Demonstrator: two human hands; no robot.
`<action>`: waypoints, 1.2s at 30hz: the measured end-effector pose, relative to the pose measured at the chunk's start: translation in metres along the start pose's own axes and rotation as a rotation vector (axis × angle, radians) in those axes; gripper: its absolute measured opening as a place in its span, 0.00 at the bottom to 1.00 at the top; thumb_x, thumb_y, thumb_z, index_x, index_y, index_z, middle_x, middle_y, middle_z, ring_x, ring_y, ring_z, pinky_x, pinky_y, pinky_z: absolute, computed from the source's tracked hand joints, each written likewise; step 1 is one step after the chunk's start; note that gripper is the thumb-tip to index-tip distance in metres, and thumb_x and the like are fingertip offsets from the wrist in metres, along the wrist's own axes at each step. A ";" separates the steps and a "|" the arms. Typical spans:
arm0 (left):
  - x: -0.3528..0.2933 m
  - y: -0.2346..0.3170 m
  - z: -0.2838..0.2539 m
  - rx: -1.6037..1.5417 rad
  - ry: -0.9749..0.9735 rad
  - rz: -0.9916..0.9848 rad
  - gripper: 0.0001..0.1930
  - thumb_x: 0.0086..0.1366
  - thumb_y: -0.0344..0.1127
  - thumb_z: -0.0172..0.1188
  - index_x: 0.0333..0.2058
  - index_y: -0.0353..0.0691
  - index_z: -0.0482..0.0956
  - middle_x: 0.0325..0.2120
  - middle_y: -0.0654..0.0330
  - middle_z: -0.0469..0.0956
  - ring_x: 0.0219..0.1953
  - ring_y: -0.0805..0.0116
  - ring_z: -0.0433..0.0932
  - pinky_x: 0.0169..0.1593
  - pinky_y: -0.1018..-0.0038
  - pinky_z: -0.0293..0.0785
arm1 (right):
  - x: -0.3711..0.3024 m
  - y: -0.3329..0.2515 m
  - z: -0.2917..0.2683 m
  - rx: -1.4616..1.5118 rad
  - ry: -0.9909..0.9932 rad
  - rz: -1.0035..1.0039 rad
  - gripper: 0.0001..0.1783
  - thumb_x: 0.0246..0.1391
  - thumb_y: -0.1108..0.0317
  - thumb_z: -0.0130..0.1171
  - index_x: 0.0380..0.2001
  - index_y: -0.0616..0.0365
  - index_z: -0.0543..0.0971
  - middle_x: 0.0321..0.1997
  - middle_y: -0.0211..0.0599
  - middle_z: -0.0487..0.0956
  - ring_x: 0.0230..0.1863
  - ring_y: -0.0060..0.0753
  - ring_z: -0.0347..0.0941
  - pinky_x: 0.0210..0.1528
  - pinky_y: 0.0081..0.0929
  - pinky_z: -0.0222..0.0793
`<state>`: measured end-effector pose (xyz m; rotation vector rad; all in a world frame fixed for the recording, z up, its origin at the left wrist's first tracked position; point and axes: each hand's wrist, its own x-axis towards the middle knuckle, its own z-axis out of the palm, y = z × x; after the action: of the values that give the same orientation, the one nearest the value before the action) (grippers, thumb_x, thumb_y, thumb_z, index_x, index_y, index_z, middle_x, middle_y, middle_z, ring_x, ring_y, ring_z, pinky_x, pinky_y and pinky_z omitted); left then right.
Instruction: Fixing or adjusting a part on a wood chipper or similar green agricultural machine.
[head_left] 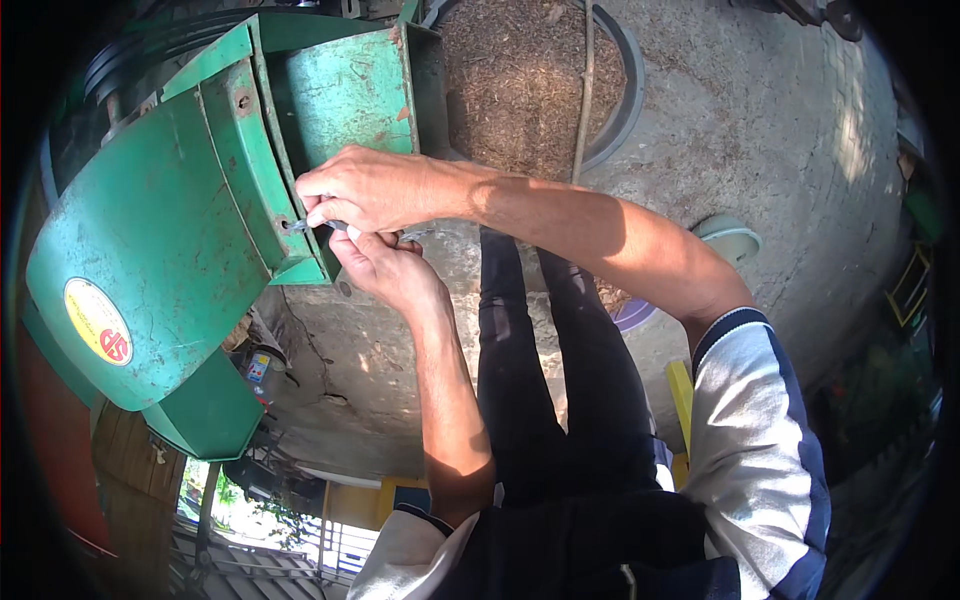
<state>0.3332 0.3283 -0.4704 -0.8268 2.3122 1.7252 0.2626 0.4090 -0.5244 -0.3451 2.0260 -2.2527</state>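
Note:
My right hand reaches across to the flange of a worn green metal machine housing. Its fingers are pinched on a thin grey strip, whose exact kind I cannot make out. One end of the strip lies by a hole near the flange's lower corner. Just below, my left hand is closed on the same strip, thumb and fingers pressed together. The two hands nearly touch, and the fingers hide much of the strip. Beyond my right hand is the green box-shaped part of the machine.
A large round tub of brown shredded material stands at the top, a stick across it. On the concrete floor are a pale green basin and a purple container. A green hopper-like part hangs lower left.

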 end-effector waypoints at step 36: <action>0.029 0.002 -0.030 0.916 -0.199 0.442 0.29 0.82 0.44 0.41 0.23 0.28 0.67 0.12 0.53 0.64 0.15 0.59 0.59 0.25 0.58 0.59 | 0.038 -0.017 -0.014 0.387 -0.095 0.836 0.10 0.51 0.71 0.63 0.34 0.62 0.88 0.37 0.47 0.86 0.41 0.37 0.79 0.43 0.36 0.73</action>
<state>0.3146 0.2909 -0.4710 0.0258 2.8135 0.5884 0.2243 0.4166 -0.5044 0.3591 1.2698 -1.9323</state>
